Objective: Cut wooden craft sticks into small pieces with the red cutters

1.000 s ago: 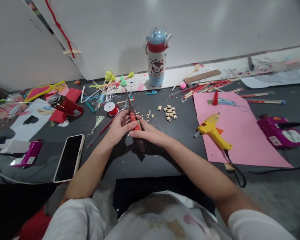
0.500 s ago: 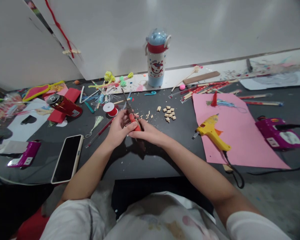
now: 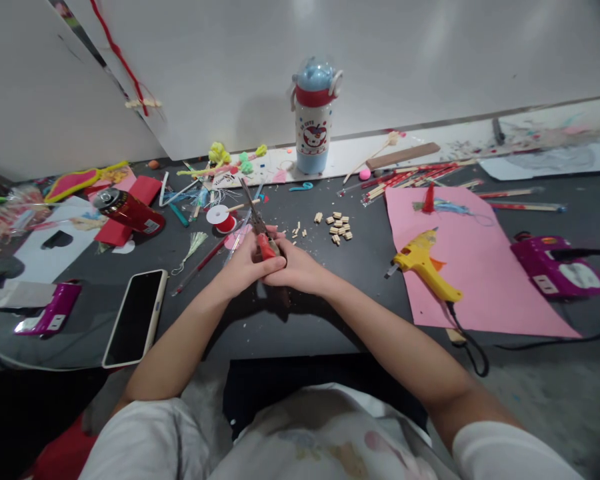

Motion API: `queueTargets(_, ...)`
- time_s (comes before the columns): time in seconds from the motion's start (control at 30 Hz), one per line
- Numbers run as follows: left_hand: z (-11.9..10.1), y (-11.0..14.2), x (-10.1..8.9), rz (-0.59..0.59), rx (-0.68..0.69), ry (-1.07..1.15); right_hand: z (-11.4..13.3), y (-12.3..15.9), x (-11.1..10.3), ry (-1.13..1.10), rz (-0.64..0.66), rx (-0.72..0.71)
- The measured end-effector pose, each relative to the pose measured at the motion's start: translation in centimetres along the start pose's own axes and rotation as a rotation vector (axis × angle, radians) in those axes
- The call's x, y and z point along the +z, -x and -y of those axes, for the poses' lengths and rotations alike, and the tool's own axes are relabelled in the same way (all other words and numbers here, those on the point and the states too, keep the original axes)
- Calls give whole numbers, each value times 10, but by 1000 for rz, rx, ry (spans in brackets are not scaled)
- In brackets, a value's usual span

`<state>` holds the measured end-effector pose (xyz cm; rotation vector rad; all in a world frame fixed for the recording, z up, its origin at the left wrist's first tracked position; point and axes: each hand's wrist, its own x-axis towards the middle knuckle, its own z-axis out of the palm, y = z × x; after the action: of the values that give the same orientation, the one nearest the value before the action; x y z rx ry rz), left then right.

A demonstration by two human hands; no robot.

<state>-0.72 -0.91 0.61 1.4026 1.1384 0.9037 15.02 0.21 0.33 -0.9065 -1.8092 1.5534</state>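
Both my hands meet over the front middle of the dark table, around red-handled long-nose pliers [image 3: 266, 244], whose narrow metal jaws point away from me, up and to the left. My left hand [image 3: 246, 268] is closed on the handles, its thumb across them. From the right, my right hand [image 3: 298, 267] is wrapped round the same handles; its fingers are partly hidden. Whether a small piece is held as well, I cannot tell. Just beyond lie small cut wooden pieces [image 3: 337, 227] in a loose group, with thinner bits [image 3: 297, 230] nearer my hands.
A spool of red thread [image 3: 221, 219] sits left of the pliers. Further left are a phone [image 3: 135, 319] and a red can [image 3: 130, 211]. A bottle [image 3: 313, 127] stands at the back. A yellow glue gun [image 3: 430, 267] rests on pink paper [image 3: 495, 287] at right.
My left hand has slid a little right and down along the handles, closer to my right hand. A round pink patch by the spool now shows. The view has shifted slightly.
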Motion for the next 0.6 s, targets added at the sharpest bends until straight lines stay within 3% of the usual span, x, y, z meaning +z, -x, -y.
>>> queueTargets(0.27, 4, -3, 3, -21, -7, 39, -9, 3, 5, 108, -101, 30)
queueTargets(0.6, 5, -5, 4, -39, 46, 68, -11, 4, 6, 149, -110, 74)
